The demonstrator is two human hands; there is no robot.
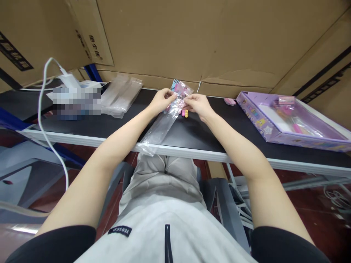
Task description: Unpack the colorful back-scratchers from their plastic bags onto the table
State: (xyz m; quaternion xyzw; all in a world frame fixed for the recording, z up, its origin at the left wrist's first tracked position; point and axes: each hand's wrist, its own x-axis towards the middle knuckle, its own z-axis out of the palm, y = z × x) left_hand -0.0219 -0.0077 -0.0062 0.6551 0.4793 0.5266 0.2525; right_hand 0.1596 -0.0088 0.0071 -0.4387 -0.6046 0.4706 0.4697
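Near the far edge of the black table, both my hands grip a long clear plastic bag (161, 128). My left hand (162, 100) pinches its left side, while my right hand (199, 105) pinches the right side with thumb and fingers. At the bag's far end is a pink printed part (183, 89); whether it lies inside or behind the plastic I cannot tell. The bag's near end hangs over the table's front edge. Just beyond my hands is a light-blue pronged piece (174, 84). Small pink and yellow pieces (186, 113) lie below my right fingers.
To the left lie several flat clear bags (120, 95), beside a blurred patch and a white cable (40, 109). On the right stands a purple printed box tray (263, 126) holding pink packaged items. A small pink packet (229, 101) lies near it. Cardboard walls (175, 40) border the table's back.
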